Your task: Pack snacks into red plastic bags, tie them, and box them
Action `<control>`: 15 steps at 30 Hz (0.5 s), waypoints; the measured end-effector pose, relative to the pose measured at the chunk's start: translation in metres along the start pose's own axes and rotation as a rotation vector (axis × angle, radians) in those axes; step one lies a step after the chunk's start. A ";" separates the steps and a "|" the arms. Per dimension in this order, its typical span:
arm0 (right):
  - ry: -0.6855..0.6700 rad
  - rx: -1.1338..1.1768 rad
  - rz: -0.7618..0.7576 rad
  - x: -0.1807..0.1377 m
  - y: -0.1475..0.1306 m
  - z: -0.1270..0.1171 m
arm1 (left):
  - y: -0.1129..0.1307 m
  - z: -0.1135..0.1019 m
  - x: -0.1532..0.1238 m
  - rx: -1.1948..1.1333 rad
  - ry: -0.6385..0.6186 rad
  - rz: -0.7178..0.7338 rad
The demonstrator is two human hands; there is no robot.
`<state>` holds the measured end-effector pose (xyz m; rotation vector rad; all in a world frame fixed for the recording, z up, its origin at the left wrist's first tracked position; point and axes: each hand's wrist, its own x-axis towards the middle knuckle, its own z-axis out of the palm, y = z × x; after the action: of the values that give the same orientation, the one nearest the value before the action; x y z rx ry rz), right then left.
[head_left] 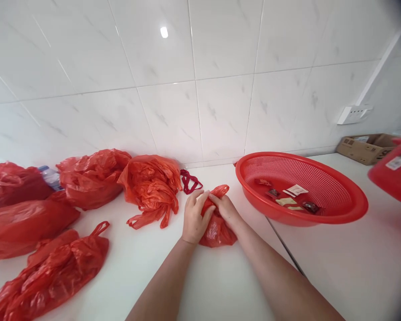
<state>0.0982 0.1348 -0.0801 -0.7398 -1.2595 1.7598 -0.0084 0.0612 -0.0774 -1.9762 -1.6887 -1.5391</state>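
A small red plastic bag [218,232] with something inside sits on the white table in front of me. My left hand [195,216] is closed around the left side of its gathered neck. From the right, my right hand [224,208] grips the same neck, its fingertips meeting those of the left. A twisted end of the bag sticks up above the hands. What fills the bag is hidden by the red plastic, and part of the neck is covered by my fingers.
Right of my hands stands a red plastic colander [300,214] with several small packets in it. Leftward lie a heap of loose red bags [153,187], a dark red strap [190,182] and several filled red bags [53,272]. A cardboard box [364,150] is at far right.
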 end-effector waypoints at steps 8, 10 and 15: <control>-0.308 0.217 0.124 -0.016 -0.009 -0.012 | -0.020 -0.001 -0.004 -0.242 0.064 -0.506; -0.275 0.136 0.069 -0.015 -0.008 -0.015 | -0.021 -0.001 -0.004 -0.276 0.042 -0.489; -0.211 -0.182 -0.016 -0.013 -0.004 -0.018 | -0.014 -0.001 -0.003 -0.360 -0.033 -0.513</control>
<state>0.1198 0.1324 -0.0824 -0.6564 -1.5796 1.7617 -0.0192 0.0633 -0.0860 -1.7991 -2.1864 -2.1169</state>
